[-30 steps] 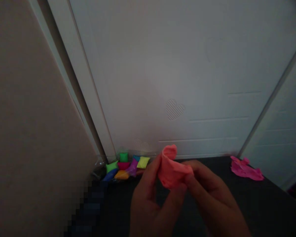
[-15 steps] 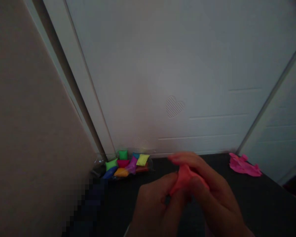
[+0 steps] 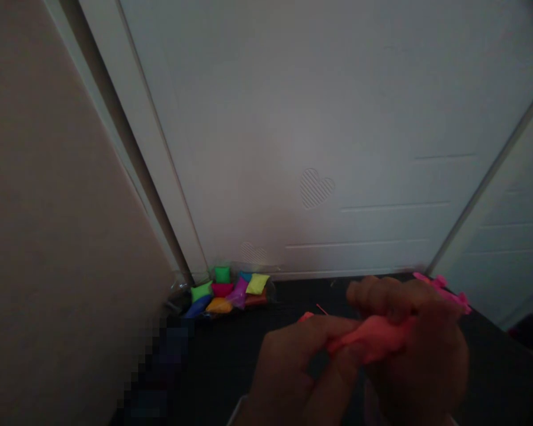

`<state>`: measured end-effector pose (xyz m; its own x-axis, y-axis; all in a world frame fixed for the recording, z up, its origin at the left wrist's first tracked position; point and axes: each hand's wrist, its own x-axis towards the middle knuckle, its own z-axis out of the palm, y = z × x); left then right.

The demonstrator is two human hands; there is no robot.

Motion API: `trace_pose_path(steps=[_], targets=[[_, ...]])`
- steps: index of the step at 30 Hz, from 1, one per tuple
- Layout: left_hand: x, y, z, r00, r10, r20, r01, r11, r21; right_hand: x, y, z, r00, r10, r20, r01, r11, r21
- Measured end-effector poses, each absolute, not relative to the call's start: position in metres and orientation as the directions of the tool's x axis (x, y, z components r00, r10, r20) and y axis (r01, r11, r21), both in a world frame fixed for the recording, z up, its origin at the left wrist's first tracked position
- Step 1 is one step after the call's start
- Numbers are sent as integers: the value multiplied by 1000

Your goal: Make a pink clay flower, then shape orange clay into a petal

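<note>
A lump of soft coral-pink modelling clay (image 3: 382, 336) is stretched sideways between my two hands above the dark table. My left hand (image 3: 297, 361) pinches its left end between thumb and fingers. Around the right end my right hand (image 3: 426, 355) is closed, with its fingers curled over the top and hiding part of the clay. Just behind my left knuckles a small coral-coloured bit (image 3: 306, 316) shows, mostly covered by the hand. A thin strand (image 3: 321, 309) of similar colour is beside it.
Several bright clay packets (image 3: 220, 305) lie in clear plastic at the table's back left. A flattened pink piece (image 3: 448, 294) rests at the back right, partly hidden by my right hand. A white panel (image 3: 249, 148) with embossed hearts rises behind the table (image 3: 231, 355).
The clay has gone from a folded, cup-like sheet to a squeezed, elongated lump. My right hand has moved right and curled over it. A coral bit and strand now show behind my left hand.
</note>
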<state>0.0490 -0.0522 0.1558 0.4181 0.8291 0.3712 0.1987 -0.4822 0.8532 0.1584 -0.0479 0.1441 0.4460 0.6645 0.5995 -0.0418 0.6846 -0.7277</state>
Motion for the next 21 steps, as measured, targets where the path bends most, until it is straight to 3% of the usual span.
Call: trace_pose_path(steps=[2, 4, 7, 11, 15, 18, 21], targets=[[47, -50, 155, 387, 805, 451, 174, -543, 821, 156, -47, 148, 415, 764, 494, -352, 636, -687], [45, -47, 153, 327, 765, 555, 124, -617, 777, 152, -48, 152, 305, 874, 377, -623, 483, -615], [41, -43, 149, 212, 692, 690, 99, -718, 689, 149, -52, 157, 133, 954, 269, -801, 263, -538], [38, -40, 146, 185, 595, 782, 135, -804, 579, 149, -59, 158, 14, 974, 226, -784, 151, -602], [42, -41, 145, 124, 561, 819, 385, -788, 481, 151, -61, 153, -96, 968, 231, -666, 110, -738], [46, -44, 145, 71, 562, 824, 520, -726, 450, 151, -56, 147, -29, 967, 253, -626, 180, -759], [45, -48, 147, 48, 532, 846, 524, -734, 432, 150, -48, 143, 45, 977, 210, -683, 183, -707]])
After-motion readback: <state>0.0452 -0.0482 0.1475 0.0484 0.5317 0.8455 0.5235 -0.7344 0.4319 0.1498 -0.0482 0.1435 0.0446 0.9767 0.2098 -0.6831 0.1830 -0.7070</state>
